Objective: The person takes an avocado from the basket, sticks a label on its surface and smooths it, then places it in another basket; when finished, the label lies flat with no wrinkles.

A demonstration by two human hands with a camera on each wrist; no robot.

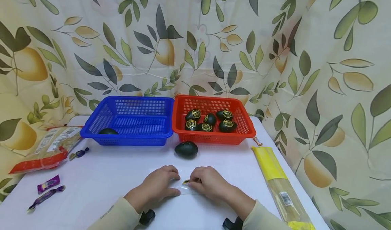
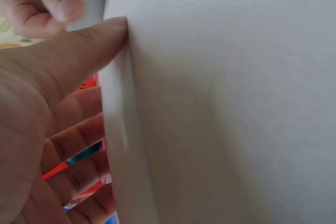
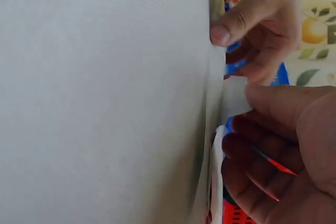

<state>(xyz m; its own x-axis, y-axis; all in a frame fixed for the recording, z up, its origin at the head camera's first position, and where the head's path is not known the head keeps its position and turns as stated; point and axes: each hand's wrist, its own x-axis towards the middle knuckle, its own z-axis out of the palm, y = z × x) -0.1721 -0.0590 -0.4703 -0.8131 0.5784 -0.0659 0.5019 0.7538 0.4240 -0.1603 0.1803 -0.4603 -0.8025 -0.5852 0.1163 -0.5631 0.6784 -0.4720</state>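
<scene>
Both hands rest low on the white table (image 1: 122, 169), close together, working on a clear plastic wrapper (image 1: 183, 188) that lies flat between them. The left hand (image 1: 159, 184) has its fingers curled down, thumb tip pressing the wrapper's edge against the tabletop, as the left wrist view shows. The right hand (image 1: 207, 182) pinches the wrapper's other end between thumb and bent fingers, where a small gold-and-black label (image 1: 186, 181) peeks out just beside the fingertips. A bare dark green egg (image 1: 186, 149) sits on the table just ahead of the hands, in front of the two baskets. The red basket (image 1: 244, 128) holds several dark eggs with gold labels; the blue basket (image 1: 91, 125), touching its left side, holds one dark egg (image 1: 108, 131) in its near left corner. A long yellow packet (image 1: 272, 169) lies along the table's right edge, a snack bag (image 1: 49, 148) and purple wrapped sweets (image 1: 48, 184) at the left
</scene>
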